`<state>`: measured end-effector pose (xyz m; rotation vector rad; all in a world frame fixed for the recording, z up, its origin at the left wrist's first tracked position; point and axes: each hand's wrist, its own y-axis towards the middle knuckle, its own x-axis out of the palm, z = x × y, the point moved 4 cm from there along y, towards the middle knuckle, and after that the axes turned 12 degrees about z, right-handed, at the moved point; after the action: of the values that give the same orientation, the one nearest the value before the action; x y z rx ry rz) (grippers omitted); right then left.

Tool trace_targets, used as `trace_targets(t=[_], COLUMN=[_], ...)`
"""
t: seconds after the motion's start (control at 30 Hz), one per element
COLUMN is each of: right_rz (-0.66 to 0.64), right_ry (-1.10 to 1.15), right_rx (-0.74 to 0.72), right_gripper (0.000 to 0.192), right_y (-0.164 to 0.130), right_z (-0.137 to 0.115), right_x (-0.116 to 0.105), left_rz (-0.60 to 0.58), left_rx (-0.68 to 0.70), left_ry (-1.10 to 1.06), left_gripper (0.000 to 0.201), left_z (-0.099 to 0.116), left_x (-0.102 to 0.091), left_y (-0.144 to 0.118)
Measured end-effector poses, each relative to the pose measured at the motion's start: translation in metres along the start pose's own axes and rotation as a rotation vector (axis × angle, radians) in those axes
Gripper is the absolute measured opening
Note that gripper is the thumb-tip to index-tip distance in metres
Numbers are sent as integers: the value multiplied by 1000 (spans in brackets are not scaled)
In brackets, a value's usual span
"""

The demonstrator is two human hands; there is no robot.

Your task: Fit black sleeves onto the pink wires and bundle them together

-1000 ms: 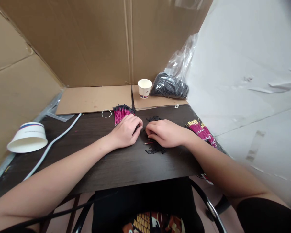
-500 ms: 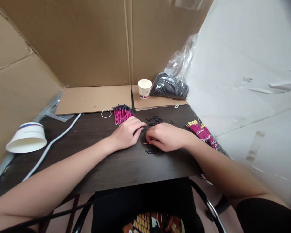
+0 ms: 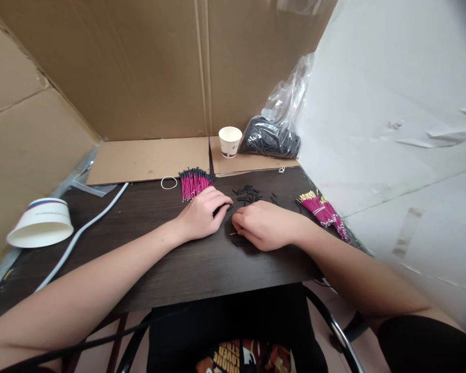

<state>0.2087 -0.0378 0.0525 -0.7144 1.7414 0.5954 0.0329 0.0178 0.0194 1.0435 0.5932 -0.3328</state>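
Observation:
My left hand point(image 3: 205, 213) rests on the dark table with thumb and fingers pinched together; what they hold, if anything, is too small to make out. My right hand point(image 3: 267, 225) is closed just to its right, fingertips down near the table. A thin gold-coloured wire tip point(image 3: 233, 233) pokes out from under its fingers; the rest is hidden. Beyond the right hand lies a loose pile of short black tubes point(image 3: 249, 194). More black tubes point(image 3: 238, 242) lie partly under that hand. Behind my left hand is a bunch of magenta wires with black-sleeved ends point(image 3: 196, 182).
A tied bundle of magenta wires with gold tips point(image 3: 320, 207) lies at the right. A paper cup point(image 3: 230, 142) and a clear bag of black tubes point(image 3: 270, 139) stand at the back. At left are a tipped paper cup point(image 3: 42, 223) and a grey cable point(image 3: 83, 230). A rubber band point(image 3: 169, 183) lies behind.
My right hand has moved slightly towards me, covering more of the near tubes and showing more of the far pile. My left hand has barely moved. The view has shifted a little.

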Motion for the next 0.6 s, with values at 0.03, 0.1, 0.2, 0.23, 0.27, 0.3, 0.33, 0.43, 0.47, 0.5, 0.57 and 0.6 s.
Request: trace_targets(t=[0.03, 0.1, 0.2, 0.23, 0.27, 0.3, 0.33, 0.43, 0.47, 0.5, 0.57, 0.6], right_rz=[10, 40, 117, 144, 171, 197, 224, 310, 337, 363, 394, 400], right_ry=[3, 23, 71, 90, 111, 133, 153, 201, 208, 209, 188, 173], right_rx=[-4, -6, -6, 3, 14, 27, 42, 76, 90, 107, 138, 151], right_gripper=[8, 9, 11, 11, 10, 10, 9, 6, 5, 5, 5, 5], right_y=[0, 1, 2, 2, 2, 2, 2, 2, 2, 2, 2, 2], right_z=[-1, -1, 0, 1, 4, 7, 10, 23, 27, 31, 37, 39], right_x=[0, -2, -8, -10, -12, -14, -15, -18, -19, -19, -19, -19], left_rz=[2, 13, 49, 66, 84, 102, 123, 187, 205, 219, 233, 234], left_rx=[-4, -12, -27, -38, -55, -78, -108, -210, -237, -259, -285, -290], left_ry=[-2, -7, -14, -15, -13, -10, -6, 5, 3, -3, -19, -28], left_gripper=[18, 18, 17, 16, 16, 16, 15, 13, 12, 12, 12, 12], left_z=[0, -1, 1, 1, 2, 2, 2, 0, 0, -1, -2, -2], left_x=[0, 0, -3, -4, -5, -6, -8, -11, -11, -11, -11, -11], left_y=[0, 0, 1, 1, 2, 3, 3, 4, 3, 3, 3, 3])
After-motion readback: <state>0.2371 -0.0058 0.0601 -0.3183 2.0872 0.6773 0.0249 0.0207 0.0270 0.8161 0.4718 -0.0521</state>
